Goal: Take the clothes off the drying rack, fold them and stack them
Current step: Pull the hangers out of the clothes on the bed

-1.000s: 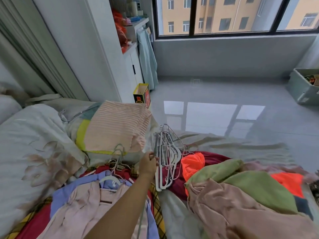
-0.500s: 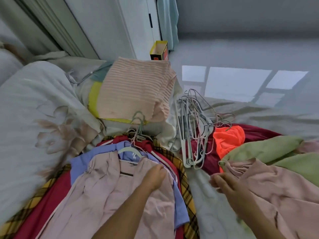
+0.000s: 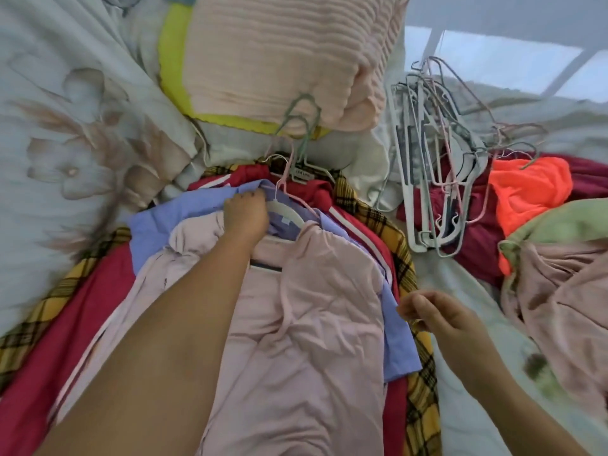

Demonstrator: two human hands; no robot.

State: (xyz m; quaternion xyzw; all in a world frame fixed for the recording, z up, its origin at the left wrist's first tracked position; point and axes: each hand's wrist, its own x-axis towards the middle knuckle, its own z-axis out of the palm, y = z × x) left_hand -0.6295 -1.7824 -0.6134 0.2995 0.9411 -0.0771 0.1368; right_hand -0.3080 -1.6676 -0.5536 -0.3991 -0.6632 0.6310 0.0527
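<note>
A pale pink shirt lies on top of a pile of hung clothes on the bed, over a blue shirt, red garments and a yellow plaid one. Their hanger hooks bunch together above the collars. My left hand reaches across the pink shirt and its curled fingers grip the fabric at the collar, beside a white hanger. My right hand hovers at the blue shirt's right edge with fingers loosely curled, holding nothing.
A heap of empty hangers lies to the right on a dark red cloth. Loose orange, green and pink clothes are piled at right. A folded striped pink blanket and a floral quilt lie behind.
My left hand left the empty hangers, came onto the pink shirt and moved up to its collar. My right hand came into view at right. The view tilted down and closer.
</note>
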